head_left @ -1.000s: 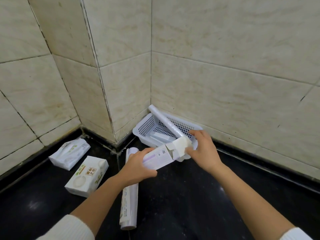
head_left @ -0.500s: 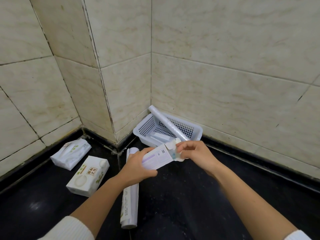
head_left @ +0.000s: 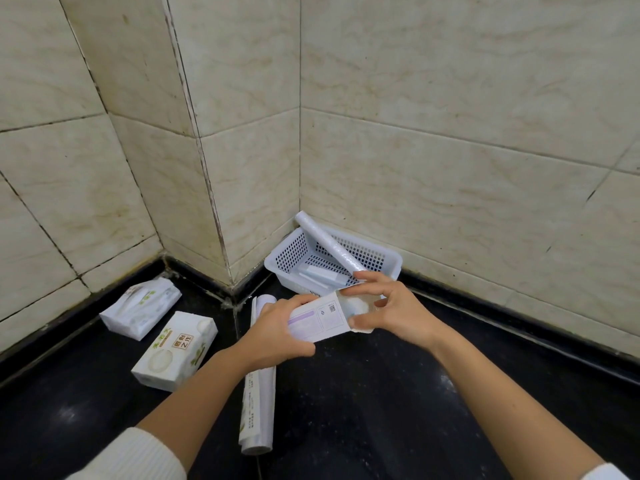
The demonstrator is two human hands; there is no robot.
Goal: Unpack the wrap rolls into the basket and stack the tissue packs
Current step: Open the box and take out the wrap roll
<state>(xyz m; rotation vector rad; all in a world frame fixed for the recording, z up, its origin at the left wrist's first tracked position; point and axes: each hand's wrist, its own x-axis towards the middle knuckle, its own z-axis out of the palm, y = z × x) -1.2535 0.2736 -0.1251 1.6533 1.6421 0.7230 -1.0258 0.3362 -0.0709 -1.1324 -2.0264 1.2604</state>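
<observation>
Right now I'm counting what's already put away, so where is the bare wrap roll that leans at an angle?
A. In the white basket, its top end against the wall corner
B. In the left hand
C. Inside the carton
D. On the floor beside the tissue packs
A: the bare roll rests slanted in the basket, its upper end by the wall corner.

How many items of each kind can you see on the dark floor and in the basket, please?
White perforated plastic basket: 1
White tissue packs, one crumpled, one boxy: 2
White wrap rolls out of boxes, one leaning in the basket, one on the floor: 2
White cardboard wrap box held in both hands: 1
Total: 6
</observation>
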